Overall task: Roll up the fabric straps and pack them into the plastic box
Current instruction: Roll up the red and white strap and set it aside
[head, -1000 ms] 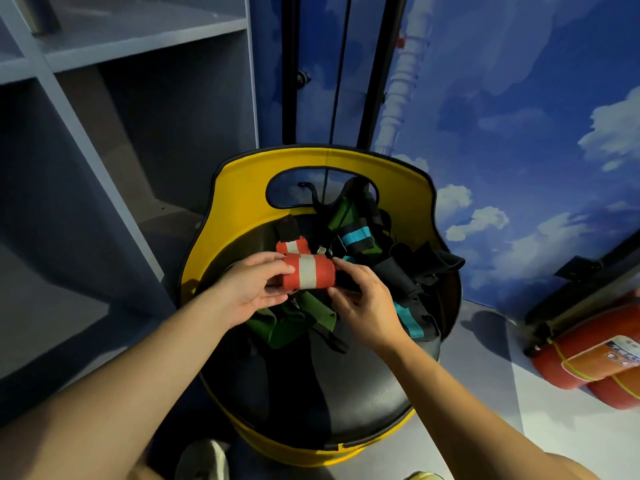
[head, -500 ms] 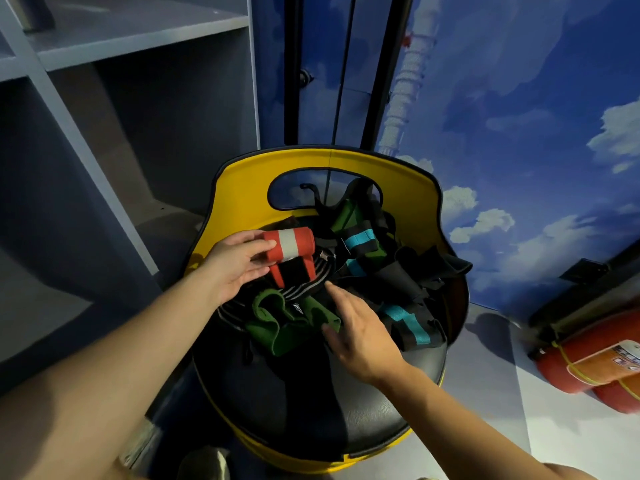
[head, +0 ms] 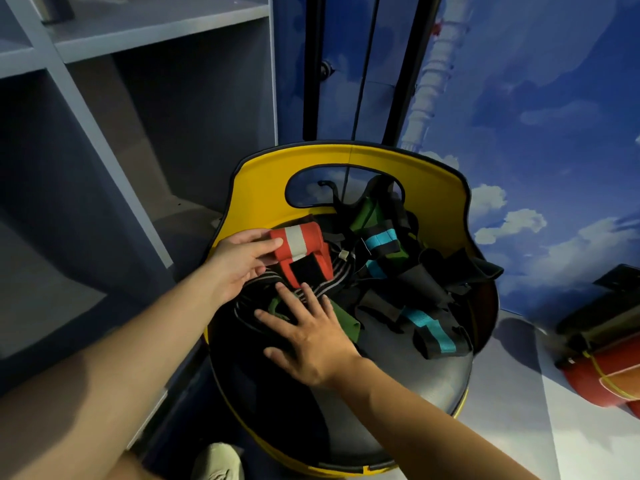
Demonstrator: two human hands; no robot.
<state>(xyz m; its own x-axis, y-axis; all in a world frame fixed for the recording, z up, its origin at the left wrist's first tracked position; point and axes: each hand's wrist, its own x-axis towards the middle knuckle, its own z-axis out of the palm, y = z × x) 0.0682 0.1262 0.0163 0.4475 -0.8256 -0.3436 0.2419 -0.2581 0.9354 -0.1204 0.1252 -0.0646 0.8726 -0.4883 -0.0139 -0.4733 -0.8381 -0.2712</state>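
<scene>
Both my forearms are bare all the way to the edge of the view; no sleeve shows on either one. My left hand (head: 239, 261) has no ring, no glove and no watch or band at the wrist. My right hand (head: 311, 341) is the same: bare fingers, bare wrist, short plain nails where I can see them. Down at the bottom edge, between my arms, the toe of my shoe (head: 216, 462) pokes in, a pale greenish-grey one; I can't make out its laces clearly.
</scene>
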